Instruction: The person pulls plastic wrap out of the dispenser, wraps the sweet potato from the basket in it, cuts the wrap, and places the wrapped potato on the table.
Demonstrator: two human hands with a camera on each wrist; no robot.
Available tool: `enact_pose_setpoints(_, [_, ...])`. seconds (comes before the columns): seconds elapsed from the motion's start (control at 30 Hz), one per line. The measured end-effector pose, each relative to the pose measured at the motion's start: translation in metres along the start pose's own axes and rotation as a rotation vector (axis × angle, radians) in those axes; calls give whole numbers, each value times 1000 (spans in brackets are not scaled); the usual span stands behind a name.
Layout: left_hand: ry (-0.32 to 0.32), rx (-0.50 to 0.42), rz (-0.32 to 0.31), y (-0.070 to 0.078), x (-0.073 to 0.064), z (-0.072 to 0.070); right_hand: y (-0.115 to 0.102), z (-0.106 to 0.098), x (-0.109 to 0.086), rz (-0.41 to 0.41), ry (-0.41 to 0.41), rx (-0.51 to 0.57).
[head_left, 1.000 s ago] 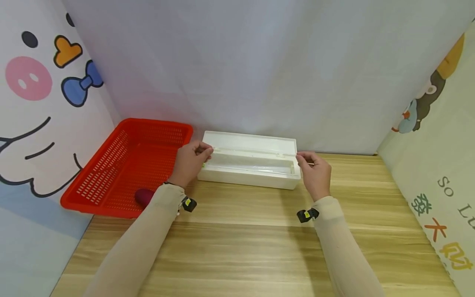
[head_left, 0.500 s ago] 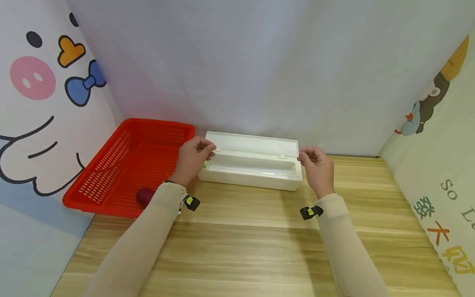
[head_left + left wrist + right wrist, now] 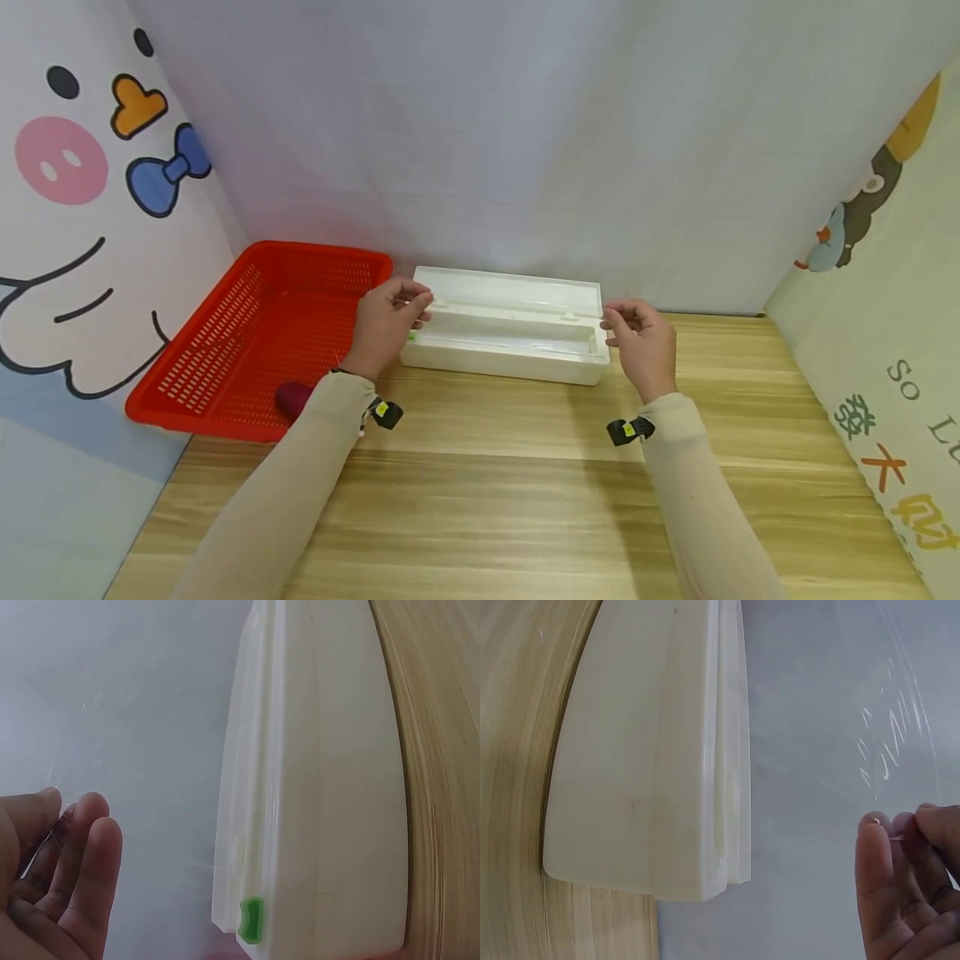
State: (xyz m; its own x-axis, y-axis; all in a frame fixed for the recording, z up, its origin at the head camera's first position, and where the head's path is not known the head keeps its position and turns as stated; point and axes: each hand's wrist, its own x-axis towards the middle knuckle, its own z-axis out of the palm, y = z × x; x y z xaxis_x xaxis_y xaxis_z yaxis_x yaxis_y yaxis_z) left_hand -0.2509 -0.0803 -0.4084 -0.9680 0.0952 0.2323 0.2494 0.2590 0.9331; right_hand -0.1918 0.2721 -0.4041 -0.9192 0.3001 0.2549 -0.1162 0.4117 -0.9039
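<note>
White box (image 3: pixel 502 364), long axis left-to-right, clear film (image 3: pixel 892 735) between hands (image 3: pixel 385 327) (image 3: pixel 643 350)

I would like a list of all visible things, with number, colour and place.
wooden table: 1, light brown, underneath
cloth backdrop: 1, pale grey, behind the table
cling film dispenser: 1, white, near the cloth backdrop
lid: 1, white, raised at the back of the dispenser
slider: 1, green, left end of the dispenser
cling film: 1, clear, held up near the dispenser
basket: 1, red, left of the dispenser
rounded object: 1, purple, inside the basket, partly hidden
cartoon panels: 2, pale, left and right
wrist cameras: 2, black, on both wrists
left hand: 1, bare, pinching the cling film
right hand: 1, bare, likewise
sleeves: 2, beige, on both forearms
</note>
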Motion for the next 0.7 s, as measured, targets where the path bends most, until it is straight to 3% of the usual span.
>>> enact_pose_setpoints(0.4, [-8,-27,-13,8,1,-2,-5,-1,8,-22,6,-19])
enact_pose_setpoints(0.7, [9,-45,15,9,2,-2,-7,-3,7,-44,17,4])
